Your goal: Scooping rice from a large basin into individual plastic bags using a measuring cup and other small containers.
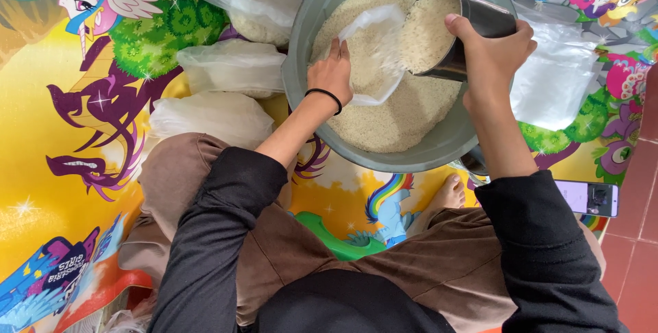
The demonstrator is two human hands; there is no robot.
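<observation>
Left hand (332,71) gripping clear bag (373,52), right hand (490,55) tipping rice-filled metal cup (456,31), grey basin (439,151) of rice

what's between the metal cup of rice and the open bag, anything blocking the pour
Nothing visible. The right hand tilts the metal cup right at the mouth of the clear bag, which the left hand holds open over the grey basin.

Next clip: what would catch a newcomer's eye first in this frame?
The big grey round plastic basin heaped with white rice at top centre draws the eye. Over it the right hand tips a shiny metal cup of rice toward a small clear plastic bag held open by the left hand. Underneath lies a bright cartoon-printed floor mat, with filled clear bags stacked to the left.
</observation>
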